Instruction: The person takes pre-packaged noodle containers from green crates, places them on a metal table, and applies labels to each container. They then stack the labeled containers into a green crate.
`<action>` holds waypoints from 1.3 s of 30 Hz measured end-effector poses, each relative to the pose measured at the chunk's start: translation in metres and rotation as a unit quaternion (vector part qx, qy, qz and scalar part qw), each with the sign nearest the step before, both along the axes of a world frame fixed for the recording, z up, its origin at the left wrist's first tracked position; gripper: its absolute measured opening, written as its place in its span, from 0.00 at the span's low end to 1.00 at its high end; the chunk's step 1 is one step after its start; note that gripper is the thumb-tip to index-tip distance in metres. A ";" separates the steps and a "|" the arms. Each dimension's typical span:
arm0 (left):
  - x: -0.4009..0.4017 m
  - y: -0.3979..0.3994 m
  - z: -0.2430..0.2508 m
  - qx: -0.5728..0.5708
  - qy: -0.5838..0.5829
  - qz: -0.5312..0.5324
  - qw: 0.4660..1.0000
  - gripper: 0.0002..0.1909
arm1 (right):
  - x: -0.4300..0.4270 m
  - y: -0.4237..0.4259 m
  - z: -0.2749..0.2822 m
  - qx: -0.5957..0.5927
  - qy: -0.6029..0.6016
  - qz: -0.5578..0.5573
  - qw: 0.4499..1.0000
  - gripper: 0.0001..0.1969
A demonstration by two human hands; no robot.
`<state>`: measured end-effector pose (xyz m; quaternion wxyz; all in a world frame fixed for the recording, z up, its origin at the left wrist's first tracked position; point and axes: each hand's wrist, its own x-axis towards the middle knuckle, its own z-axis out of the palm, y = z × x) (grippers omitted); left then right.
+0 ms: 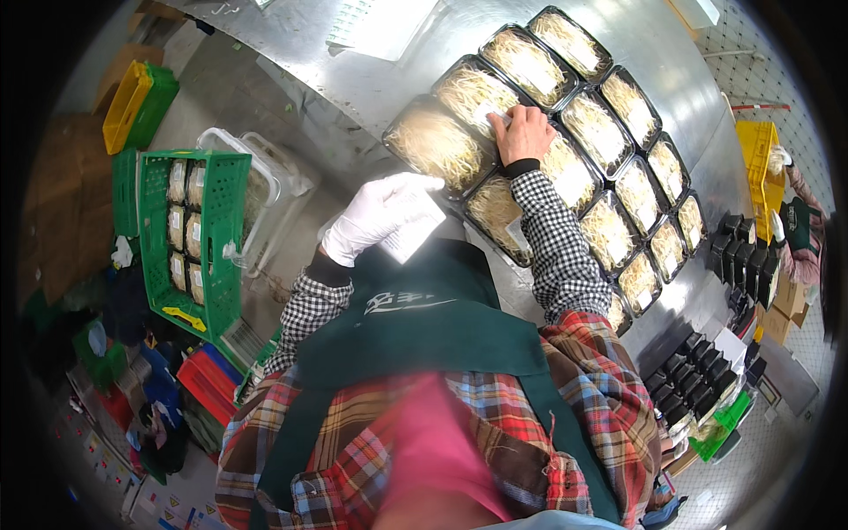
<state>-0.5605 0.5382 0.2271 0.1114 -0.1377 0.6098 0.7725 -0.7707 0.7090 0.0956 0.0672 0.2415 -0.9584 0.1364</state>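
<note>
My gloved left hand (374,215) holds a sheet of white labels (414,228) in front of the dark green apron. My bare right hand (525,136) rests with its fingertips at the label on a black tray of bean sprouts (474,93). Close to the left hand, a tray of sprouts (434,146) shows no label that I can see. Below my right wrist lies another tray (497,215) bearing a white label, partly hidden by the checked sleeve. Several more labelled trays of sprouts (596,129) stand side by side in rows on the metal table (371,86).
A green crate (245,265) with packed trays stands at the left, beside a clear plastic bin (265,165). Stacks of black trays (695,377) sit on the right. A co-worker's gloved hands (778,225) are near a yellow crate (755,152) at the far right. Printed papers (384,26) lie at the top.
</note>
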 end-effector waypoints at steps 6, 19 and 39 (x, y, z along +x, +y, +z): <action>0.009 -0.022 -0.023 -0.060 0.007 0.072 0.996 0.07 | 0.051 -0.004 0.018 -0.248 -0.178 -0.031 0.952 0.13; 0.039 -0.079 -0.047 0.116 -0.064 -0.056 0.990 0.13 | 0.113 -0.022 0.032 -0.106 -0.075 0.015 0.991 0.10; -0.026 -0.170 -0.255 0.008 -0.180 0.306 0.935 0.13 | 0.198 -0.013 0.040 -0.263 -0.212 -0.134 0.931 0.07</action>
